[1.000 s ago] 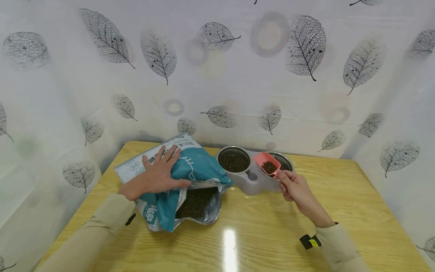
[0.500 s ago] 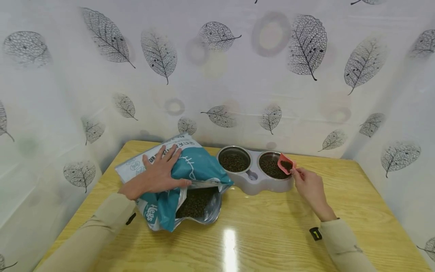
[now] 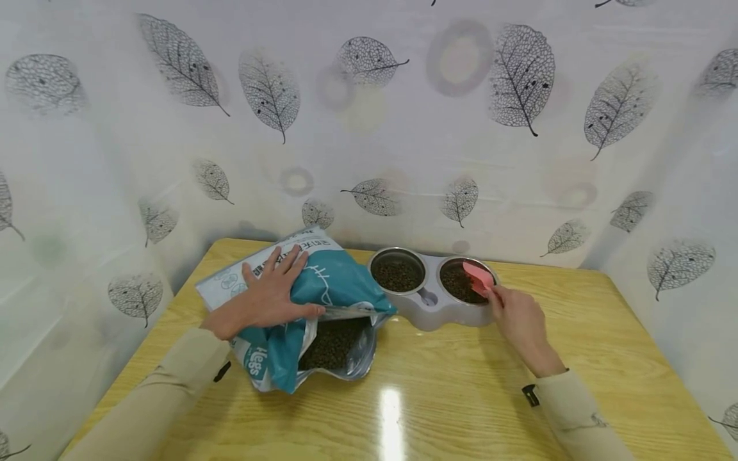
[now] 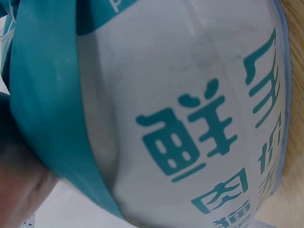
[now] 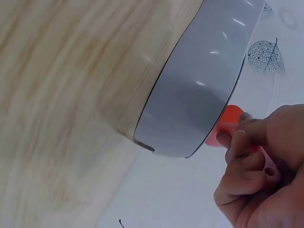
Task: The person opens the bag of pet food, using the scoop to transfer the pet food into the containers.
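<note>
My right hand [image 3: 521,323] grips the handle of a pink scoop [image 3: 478,276], tipped over the right metal bowl [image 3: 458,285] at its right side. Brown kibble lies in that bowl and in the left bowl [image 3: 396,275]; both sit in a pale grey holder [image 3: 423,317]. In the right wrist view the fingers curl round the scoop's handle [image 5: 270,171] beside the holder's wall [image 5: 190,90]. My left hand [image 3: 268,294] rests with spread fingers on a teal and white food bag [image 3: 340,275], which lies with its mouth gaping and kibble [image 3: 331,344] inside.
The wooden table [image 3: 455,397] carries the bag on the left and the bowl holder at the back. A leaf-printed curtain [image 3: 403,128] hangs behind and on both sides. Printed bag panels [image 4: 180,128] fill most of the left wrist view.
The right hand has moved slightly right and turned the scoop over above the right bowl; the kibble seen in the scoop earlier no longer shows. Left hand and bag stay put.
</note>
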### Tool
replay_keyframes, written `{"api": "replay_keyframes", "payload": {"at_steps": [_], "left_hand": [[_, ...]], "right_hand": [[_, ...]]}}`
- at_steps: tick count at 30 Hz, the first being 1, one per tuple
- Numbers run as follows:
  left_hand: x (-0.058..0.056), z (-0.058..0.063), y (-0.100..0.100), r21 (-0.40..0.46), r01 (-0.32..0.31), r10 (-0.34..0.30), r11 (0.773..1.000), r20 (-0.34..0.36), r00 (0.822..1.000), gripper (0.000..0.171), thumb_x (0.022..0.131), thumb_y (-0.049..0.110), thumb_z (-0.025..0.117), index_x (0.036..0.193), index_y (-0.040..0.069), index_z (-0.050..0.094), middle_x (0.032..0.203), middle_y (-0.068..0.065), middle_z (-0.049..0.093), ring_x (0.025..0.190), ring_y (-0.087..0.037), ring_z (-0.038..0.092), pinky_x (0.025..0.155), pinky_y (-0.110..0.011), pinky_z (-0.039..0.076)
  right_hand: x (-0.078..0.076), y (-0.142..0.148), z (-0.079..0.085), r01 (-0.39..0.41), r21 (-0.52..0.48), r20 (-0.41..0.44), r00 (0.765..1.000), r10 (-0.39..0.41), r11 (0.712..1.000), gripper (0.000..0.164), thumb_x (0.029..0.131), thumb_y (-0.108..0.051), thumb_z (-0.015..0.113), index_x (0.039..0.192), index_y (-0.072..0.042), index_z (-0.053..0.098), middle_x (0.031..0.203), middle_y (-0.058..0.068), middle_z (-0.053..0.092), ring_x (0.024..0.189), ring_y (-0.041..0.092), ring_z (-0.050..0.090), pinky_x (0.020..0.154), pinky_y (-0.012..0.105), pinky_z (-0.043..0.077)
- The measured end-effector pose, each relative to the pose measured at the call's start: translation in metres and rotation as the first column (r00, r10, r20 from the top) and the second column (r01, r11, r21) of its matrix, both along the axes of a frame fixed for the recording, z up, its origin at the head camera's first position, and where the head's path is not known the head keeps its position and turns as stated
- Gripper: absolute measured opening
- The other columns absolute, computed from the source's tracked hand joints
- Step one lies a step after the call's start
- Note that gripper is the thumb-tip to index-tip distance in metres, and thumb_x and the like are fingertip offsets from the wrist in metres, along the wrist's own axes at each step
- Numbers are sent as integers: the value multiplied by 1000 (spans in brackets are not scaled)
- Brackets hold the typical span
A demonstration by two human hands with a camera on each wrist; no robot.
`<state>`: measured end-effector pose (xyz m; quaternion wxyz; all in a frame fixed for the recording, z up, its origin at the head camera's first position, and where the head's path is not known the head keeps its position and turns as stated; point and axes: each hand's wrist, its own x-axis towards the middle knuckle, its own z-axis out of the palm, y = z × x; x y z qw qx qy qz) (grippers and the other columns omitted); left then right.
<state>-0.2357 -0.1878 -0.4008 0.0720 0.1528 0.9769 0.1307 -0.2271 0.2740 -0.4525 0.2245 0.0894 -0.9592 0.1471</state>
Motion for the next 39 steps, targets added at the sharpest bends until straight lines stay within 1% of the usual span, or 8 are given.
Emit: {"api": "replay_keyframes", "payload": {"at_steps": [9, 15, 21, 25, 29, 32, 34, 39], "left_hand": [[3, -2, -2, 4, -5, 5, 1000, -4, 1000, 117, 84, 81, 57, 167, 16, 7, 175, -12, 2, 159, -47, -4, 106, -89, -5], [19, 4, -1, 49, 35, -31, 998, -82, 996, 107, 89, 74, 58, 166, 12, 17, 173, -17, 14, 157, -51, 7, 112, -85, 4], [41, 10, -1, 115, 92, -69, 989, -188, 980, 88, 94, 61, 63, 161, 11, 36, 168, -17, 31, 155, -46, 24, 118, -77, 16], [54, 16, -1, 166, 168, -116, 972, -283, 952, 70, 96, 48, 69, 151, 8, 52, 157, -15, 49, 147, -41, 43, 118, -68, 31], [65, 18, 1, 198, 235, -146, 952, -381, 913, 52, 95, 36, 74, 138, 9, 65, 136, -9, 68, 127, -32, 63, 103, -53, 53], [74, 18, 5, 205, 254, -150, 945, -420, 895, 40, 93, 32, 76, 128, 12, 73, 116, -1, 74, 107, -21, 69, 87, -42, 60], [79, 19, 8, 208, 248, -147, 946, -408, 901, 34, 92, 32, 77, 121, 15, 76, 99, 6, 72, 91, -12, 67, 76, -33, 58], [89, 26, 14, 213, 194, -150, 957, -209, 966, 38, 95, 46, 71, 119, 17, 73, 72, 19, 55, 62, 4, 48, 59, -19, 44]], "right_hand": [[12, 4, 1, 1, 96, -207, 978, 19, 995, 23, 93, -13, 74, 74, -4, 65, 53, 7, 44, 42, 16, 34, 39, 29, 25], [23, 21, 6, 32, 93, -327, 945, 0, 995, 23, 90, -9, 72, 70, -3, 62, 49, 7, 43, 38, 15, 29, 37, 27, 20], [36, 42, 6, 100, 55, -187, 978, -88, 993, 20, 91, -6, 64, 71, -3, 62, 48, 4, 39, 42, 15, 28, 39, 27, 19], [40, 51, 0, 106, 80, -117, 988, -97, 991, 26, 91, -5, 63, 66, -5, 57, 48, 2, 34, 43, 15, 27, 39, 26, 19], [45, 56, -6, 111, 115, -34, 994, -108, 987, 29, 94, -8, 65, 67, -6, 54, 51, 2, 34, 44, 15, 29, 39, 25, 20], [47, 59, -9, 120, 131, 20, 992, -123, 984, 27, 95, -11, 66, 70, -5, 56, 53, 2, 35, 45, 15, 32, 39, 26, 22], [48, 60, -10, 124, 135, 40, 991, -130, 983, 28, 95, -10, 66, 69, -4, 56, 53, 2, 35, 45, 16, 33, 39, 26, 24], [50, 61, -10, 139, 121, 114, 982, -152, 983, 35, 95, -11, 62, 62, -6, 51, 53, 2, 37, 45, 17, 35, 38, 27, 26]]}}
